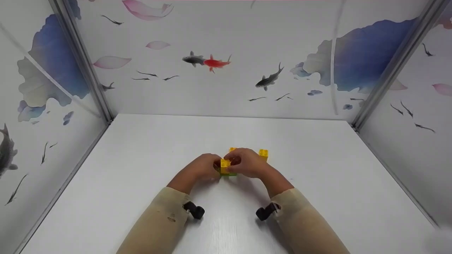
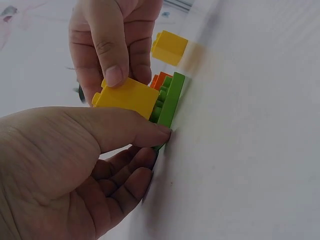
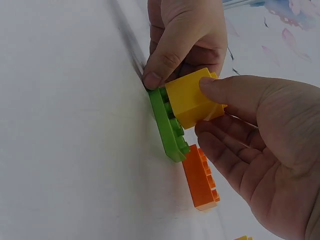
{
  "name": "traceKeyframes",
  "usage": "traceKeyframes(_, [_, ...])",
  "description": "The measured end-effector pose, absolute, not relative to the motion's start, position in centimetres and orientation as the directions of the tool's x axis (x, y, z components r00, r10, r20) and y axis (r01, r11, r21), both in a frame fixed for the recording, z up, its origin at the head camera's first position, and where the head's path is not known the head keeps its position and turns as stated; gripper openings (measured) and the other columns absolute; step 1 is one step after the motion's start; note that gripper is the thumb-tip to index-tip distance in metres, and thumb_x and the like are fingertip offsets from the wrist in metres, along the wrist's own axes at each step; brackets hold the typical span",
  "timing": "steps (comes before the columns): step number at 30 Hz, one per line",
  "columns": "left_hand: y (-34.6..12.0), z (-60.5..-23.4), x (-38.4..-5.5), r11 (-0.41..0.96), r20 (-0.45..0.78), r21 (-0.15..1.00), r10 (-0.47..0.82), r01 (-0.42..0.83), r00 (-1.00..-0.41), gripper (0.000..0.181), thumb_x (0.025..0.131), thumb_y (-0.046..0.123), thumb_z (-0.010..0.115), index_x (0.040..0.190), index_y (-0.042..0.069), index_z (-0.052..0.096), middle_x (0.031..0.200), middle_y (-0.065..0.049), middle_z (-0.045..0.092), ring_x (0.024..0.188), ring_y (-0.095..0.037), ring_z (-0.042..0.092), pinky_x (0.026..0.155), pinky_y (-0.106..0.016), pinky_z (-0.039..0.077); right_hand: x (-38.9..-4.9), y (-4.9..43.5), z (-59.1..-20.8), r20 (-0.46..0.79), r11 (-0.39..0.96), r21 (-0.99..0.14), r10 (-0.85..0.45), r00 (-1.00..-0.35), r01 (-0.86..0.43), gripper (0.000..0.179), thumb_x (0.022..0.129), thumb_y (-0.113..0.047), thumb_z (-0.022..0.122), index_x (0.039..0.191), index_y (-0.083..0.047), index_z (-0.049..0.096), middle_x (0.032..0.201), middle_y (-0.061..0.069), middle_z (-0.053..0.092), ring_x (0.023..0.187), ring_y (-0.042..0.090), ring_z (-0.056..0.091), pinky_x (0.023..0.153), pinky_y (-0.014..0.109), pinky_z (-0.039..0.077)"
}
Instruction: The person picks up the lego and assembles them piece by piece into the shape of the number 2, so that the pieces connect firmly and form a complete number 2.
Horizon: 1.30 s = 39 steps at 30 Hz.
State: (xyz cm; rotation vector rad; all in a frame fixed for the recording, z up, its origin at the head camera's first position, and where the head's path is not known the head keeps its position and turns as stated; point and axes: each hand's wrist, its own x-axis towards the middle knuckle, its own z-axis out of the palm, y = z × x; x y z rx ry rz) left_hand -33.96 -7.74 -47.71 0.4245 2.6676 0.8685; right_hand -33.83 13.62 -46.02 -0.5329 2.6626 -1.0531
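A yellow toy block [image 1: 225, 165] sits over one end of a flat green studded brick [image 3: 167, 125] on the table. My right hand [image 1: 247, 163] pinches the yellow block between thumb and fingers, as the right wrist view shows. My left hand [image 1: 205, 165] grips the far end of the green brick, its thumb at the brick's edge. In the right wrist view, some green studds show beside the block, and a long orange brick [image 3: 198, 180] lies just past the green one. The orange brick [image 2: 161, 80] is mostly hidden in the left wrist view.
Another yellow block [image 1: 263, 154] stands beyond my right wrist, and more yellow [image 1: 232, 149] peeks out behind that hand. The white table [image 1: 226, 225] is bounded by a back wall [image 1: 226, 95] and two side walls with painted fish and petals.
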Motion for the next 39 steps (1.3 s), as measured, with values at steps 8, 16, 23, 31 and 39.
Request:
traceKeyframes(8, [-7.9,-47.7,-33.8,0.769,-0.174,0.610,0.367,0.193,-0.914,0.031,0.086,0.009,0.082,0.114,0.017,0.074,0.113,-0.002,0.069,0.105,-0.025,0.059,0.105,-0.045,0.055,-33.8,13.2,-46.4,-0.110,0.701,-0.679,-0.393,-0.913,-0.220,0.032,0.095,-0.021,0.084,0.126,-0.027,0.077,0.114,-0.003,0.073,0.106,0.018,0.068,0.099,0.039,0.061])
traceKeyframes(16, [-8.6,-46.9,-33.8,0.729,-0.190,0.663,0.384,0.170,-0.904,0.044,0.087,0.026,0.087,0.128,0.019,0.073,0.127,0.000,0.072,0.114,-0.022,0.065,0.111,-0.047,0.055,-33.9,13.3,-46.4,-0.106,0.688,-0.691,-0.402,-0.910,-0.224,0.036,0.094,-0.022,0.084,0.129,-0.023,0.076,0.117,-0.002,0.074,0.107,0.018,0.071,0.101,0.038,0.062])
traceKeyframes(23, [-9.2,-46.0,-33.8,0.681,-0.138,0.708,0.397,0.190,-0.907,0.049,0.089,0.041,0.087,0.131,0.022,0.072,0.132,0.002,0.072,0.123,-0.021,0.068,0.105,-0.043,0.059,-34.0,13.9,-46.4,-0.086,0.655,-0.716,-0.424,-0.901,-0.240,0.038,0.093,-0.030,0.086,0.129,-0.023,0.076,0.114,-0.003,0.075,0.105,0.018,0.070,0.096,0.037,0.063])
traceKeyframes(31, [-9.2,-46.1,-34.1,0.654,-0.113,0.734,0.380,0.181,-0.918,0.034,0.092,0.036,0.085,0.122,0.023,0.076,0.120,0.003,0.075,0.113,-0.018,0.070,0.101,-0.040,0.061,-33.9,14.1,-46.3,-0.083,0.651,-0.719,-0.431,-0.899,-0.246,0.026,0.098,-0.029,0.079,0.124,-0.026,0.078,0.111,-0.005,0.075,0.101,0.018,0.067,0.091,0.033,0.061])
traceKeyframes(39, [-9.4,-46.0,-34.1,0.643,-0.140,0.753,0.365,0.141,-0.920,0.031,0.093,0.032,0.085,0.120,0.022,0.077,0.119,0.003,0.075,0.114,-0.018,0.071,0.104,-0.040,0.061,-34.0,14.0,-46.5,-0.117,0.664,-0.715,-0.421,-0.900,-0.218,0.026,0.099,-0.033,0.079,0.124,-0.030,0.078,0.116,-0.007,0.074,0.107,0.018,0.069,0.097,0.036,0.062])
